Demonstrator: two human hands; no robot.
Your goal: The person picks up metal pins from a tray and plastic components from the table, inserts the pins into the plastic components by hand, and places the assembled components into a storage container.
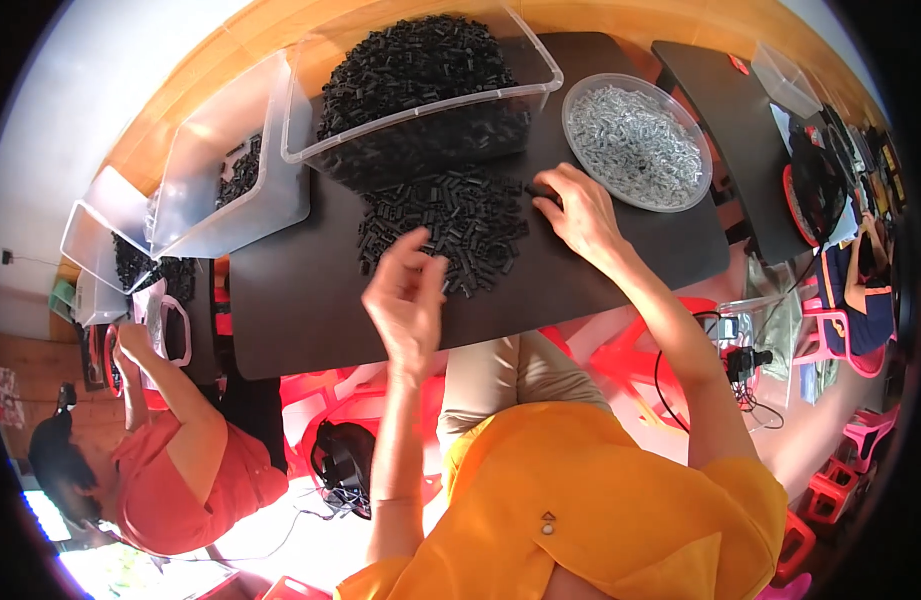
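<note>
Bins first, far left: a clear tub with only a few black bits in it, and a co-worker in a red top busy at their own stack, nothing to do with my hands. Next over, the big clear bin is heaped with small black plastic pieces, and a loose pile of the same black pieces is spread on the dark table right in front of it. My left hand hovers over the near edge of that pile, fingers curled together; can't tell if there's a piece pinched in there. My right hand rests on the pile's right edge, fingertips closed on one black piece. Just beyond it sits the round bowl of small silvery metal parts. Looks like the picking stage to me; next I'd guess a careful pinch and lining up.
</note>
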